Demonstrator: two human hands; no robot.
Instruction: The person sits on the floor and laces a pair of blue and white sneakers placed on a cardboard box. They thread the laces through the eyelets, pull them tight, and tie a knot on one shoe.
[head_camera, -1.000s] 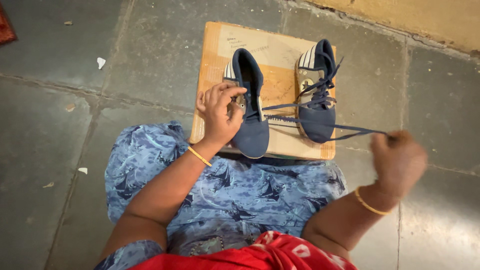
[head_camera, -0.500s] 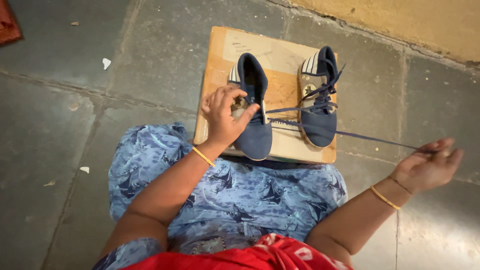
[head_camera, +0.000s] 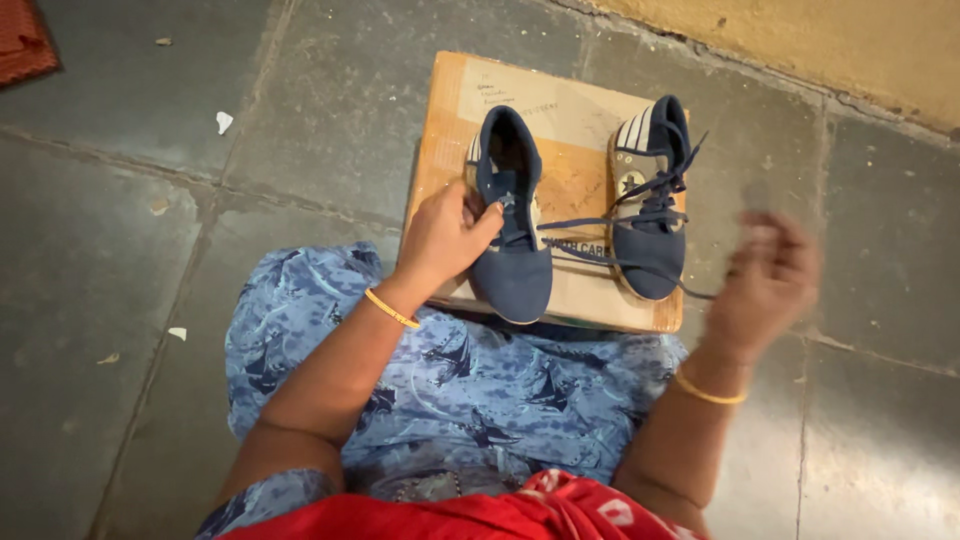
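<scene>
On a flat brown cardboard box (head_camera: 590, 110) lying on the grey stone floor (head_camera: 130, 250), we see two navy canvas shoes with white stripes at the heel. Our left hand (head_camera: 445, 240) grips the nearer, left-side navy shoe (head_camera: 512, 225) at its side, fingers curled over the edge and thumb pressed at the eyelets. A dark blue lace (head_camera: 600, 258) runs from this shoe across the box, toward our right hand (head_camera: 765, 280), which hangs blurred above the floor just right of the box; we cannot tell how far it is open, nor whether it has the lace. Beside the held shoe stands the other navy shoe (head_camera: 650, 215), already laced.
</scene>
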